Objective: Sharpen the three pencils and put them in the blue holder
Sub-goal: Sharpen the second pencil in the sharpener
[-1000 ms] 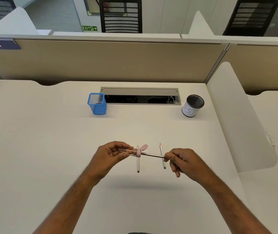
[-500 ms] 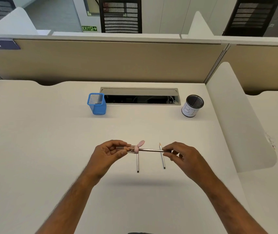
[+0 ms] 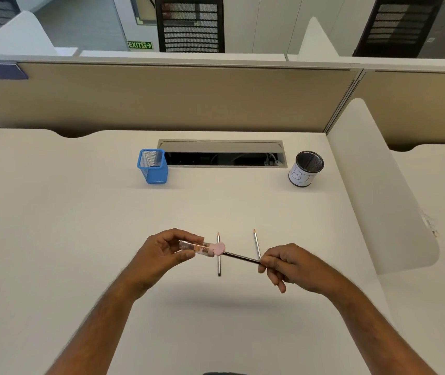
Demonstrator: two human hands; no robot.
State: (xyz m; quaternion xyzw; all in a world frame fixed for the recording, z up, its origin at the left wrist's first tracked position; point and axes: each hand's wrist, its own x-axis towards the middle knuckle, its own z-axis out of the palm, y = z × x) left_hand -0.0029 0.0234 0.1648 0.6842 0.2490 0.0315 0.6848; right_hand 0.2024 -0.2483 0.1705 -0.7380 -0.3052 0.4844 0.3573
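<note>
My left hand (image 3: 161, 253) grips a clear tube-shaped sharpener (image 3: 197, 247) with a pink cap above the desk. A dark pencil (image 3: 240, 257) has its tip in the sharpener's pink end, and my right hand (image 3: 289, 265) pinches its other end. Two more pencils lie on the desk under my hands, tips pointing away: one (image 3: 218, 263) below the sharpener, the other (image 3: 256, 242) just left of my right hand. The blue mesh holder (image 3: 153, 169) stands upright farther back on the left; nothing shows above its rim.
A round black mesh cup (image 3: 305, 169) with a white label stands at the back right. A cable slot (image 3: 221, 154) with a raised grey lid opens between the two holders. A white divider panel (image 3: 378, 185) borders the desk on the right, a beige partition (image 3: 161, 98) behind.
My right hand has turned and dropped slightly, so the pencil now slopes down to the right from the sharpener. The sharpener's pink cap has rotated. The two pencils on the desk have not moved.
</note>
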